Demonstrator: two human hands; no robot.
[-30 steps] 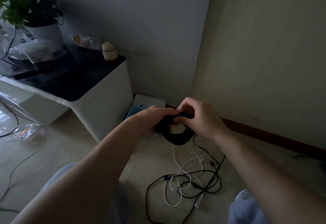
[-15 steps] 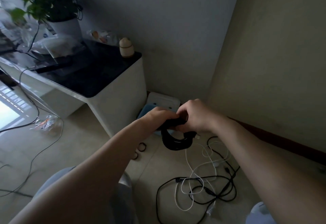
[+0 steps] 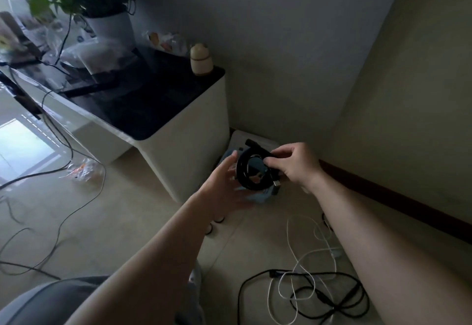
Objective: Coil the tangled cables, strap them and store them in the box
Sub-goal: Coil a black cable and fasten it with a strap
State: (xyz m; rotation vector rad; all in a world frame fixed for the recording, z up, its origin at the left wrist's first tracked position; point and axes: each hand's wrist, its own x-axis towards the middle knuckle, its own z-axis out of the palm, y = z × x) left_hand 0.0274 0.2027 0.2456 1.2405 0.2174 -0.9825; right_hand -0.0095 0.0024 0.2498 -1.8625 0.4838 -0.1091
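Fingers (image 3: 277,165) of the right hand (image 3: 298,167) pinch 1 coiled black cable (image 3: 242,176) at its right side, with a stiff plug end jutting out above them. The left hand (image 3: 224,186) is just left of the coil, fingers straight and spread, gripping nothing. The coil hangs over the blue box (image 3: 261,196). Whether a strap is on it cannot be told. Judgement: light, springy, liable to unwind, so grip across all turns. Tangled cables (image 3: 320,298) lie on the floor below the fingers.
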